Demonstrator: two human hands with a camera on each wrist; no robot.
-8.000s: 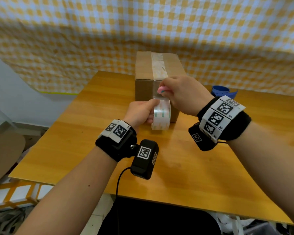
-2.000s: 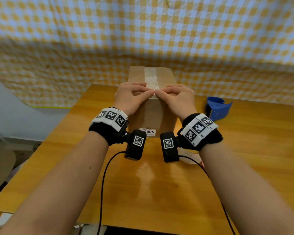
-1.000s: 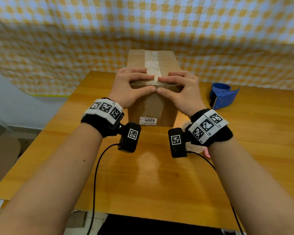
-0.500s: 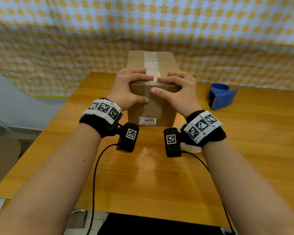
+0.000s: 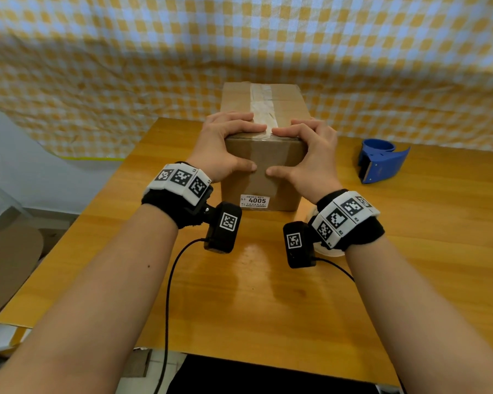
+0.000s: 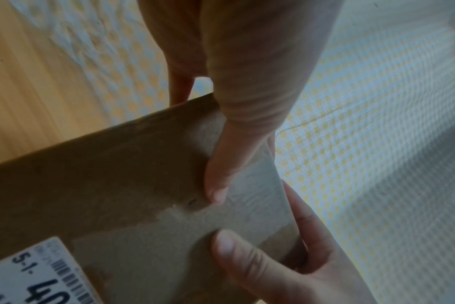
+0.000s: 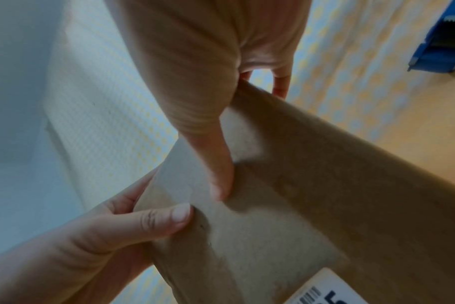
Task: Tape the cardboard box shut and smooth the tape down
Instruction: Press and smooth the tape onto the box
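On the near face of the cardboard box (image 5: 264, 177) both thumbs sit lower than before; left hand (image 5: 221, 146) and right hand (image 5: 310, 155) clasp its top edge, fingers (image 5: 251, 127) curled over the tape (image 5: 264, 109)

Brown cardboard box (image 5: 264, 172) upright on wooden table, flaps closed, pale tape (image 5: 264, 105) along top seam

The whole table (image 5: 410, 251) is seen from above and behind by the head view, facing forward and down, while the cardboard box (image 5: 264, 177) front, shared by all three, is viewed closely from either wrist.
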